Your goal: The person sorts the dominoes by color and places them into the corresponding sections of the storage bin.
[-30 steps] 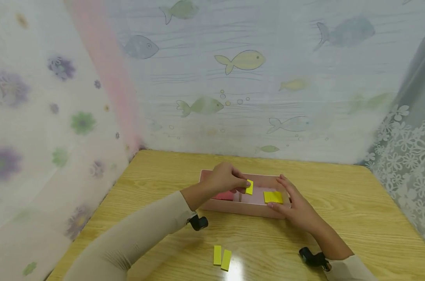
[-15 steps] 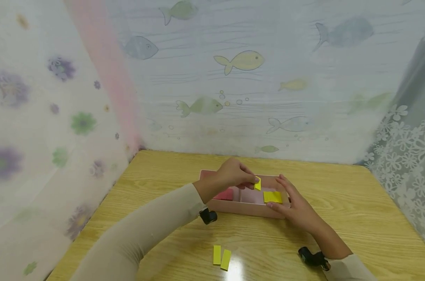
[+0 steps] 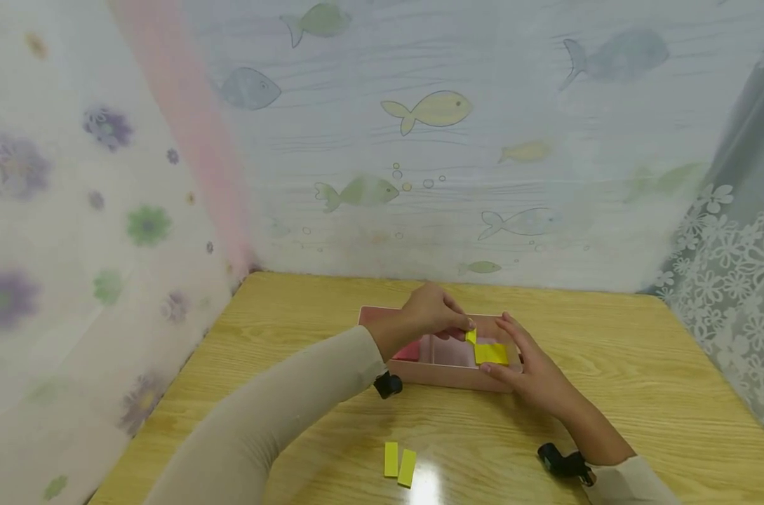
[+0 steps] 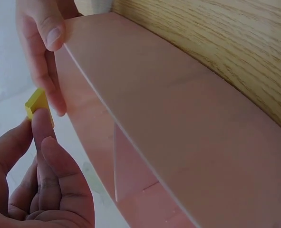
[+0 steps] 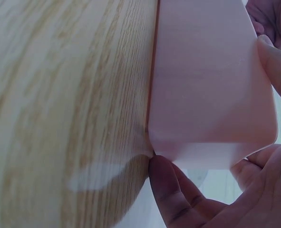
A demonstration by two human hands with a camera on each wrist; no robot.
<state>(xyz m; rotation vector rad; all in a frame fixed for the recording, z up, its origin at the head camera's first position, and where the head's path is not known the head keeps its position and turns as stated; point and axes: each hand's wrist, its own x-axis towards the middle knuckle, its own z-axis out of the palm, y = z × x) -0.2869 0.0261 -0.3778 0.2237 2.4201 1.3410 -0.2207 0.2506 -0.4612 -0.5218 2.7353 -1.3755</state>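
My left hand (image 3: 431,312) pinches a small yellow rectangular block (image 3: 471,337) between thumb and fingertips, over the right compartment of a long pink box (image 3: 457,376). In the left wrist view the fingertips hide part of this yellow block (image 4: 37,102). Inside the box, at its right end, lies a flat yellow patch of blocks (image 3: 492,354), just below the held one in the head view. My right hand (image 3: 539,379) grips the box's right end, thumb at the near rim and the other fingers around the end wall. In the right wrist view, fingertips (image 5: 163,173) touch the box's lower corner.
Two yellow blocks (image 3: 407,468) lie side by side on the wooden table (image 3: 293,421), nearer than the box. A divider (image 4: 128,166) splits the box, and a red piece (image 3: 408,351) lies in its left compartment, partly behind the left forearm. Fish-patterned curtain (image 3: 356,140) hangs behind the table.
My left hand has moved right along the box with its yellow block, from near the divider to right by the yellow patch. My right hand and the box have stayed put.
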